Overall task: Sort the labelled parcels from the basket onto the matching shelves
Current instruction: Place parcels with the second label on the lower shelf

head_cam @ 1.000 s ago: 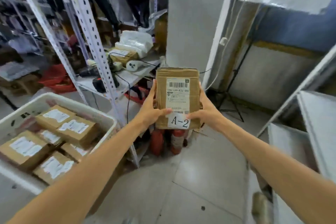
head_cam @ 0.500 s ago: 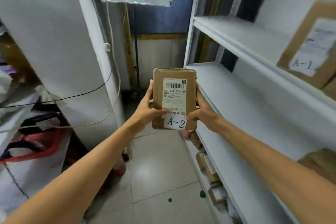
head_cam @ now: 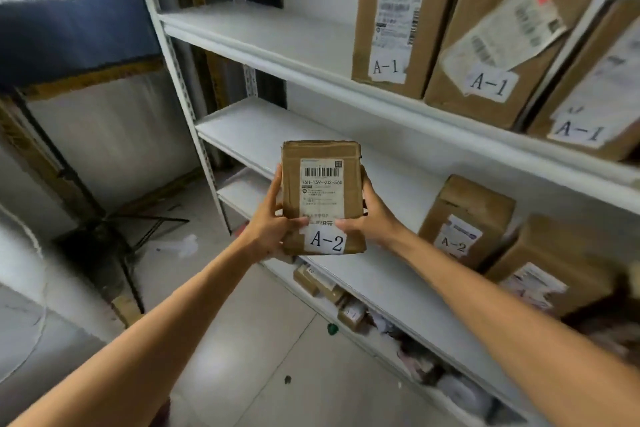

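We hold a brown cardboard parcel upright in front of us with both hands, near the front edge of the middle shelf of a white metal rack and not resting on it. Our left hand grips the parcel's left side, fingers curled round behind it and the thumb pressed across the lower front. Our right hand grips the right side the same way, its thumb lying just above the white tag that reads A-2. A barcode label covers most of the parcel's front face. To the right on the middle shelf stands another parcel marked A-2, and farther right a larger box whose label is too blurred for us to read. On the upper shelf, three boxes stand side by side, each marked A-1: one upright, the next leaning, and the third at the right edge of the view. Small parcels lie on the low shelf beneath our hands. At the far left a black tripod stand sits on the pale tiled floor.
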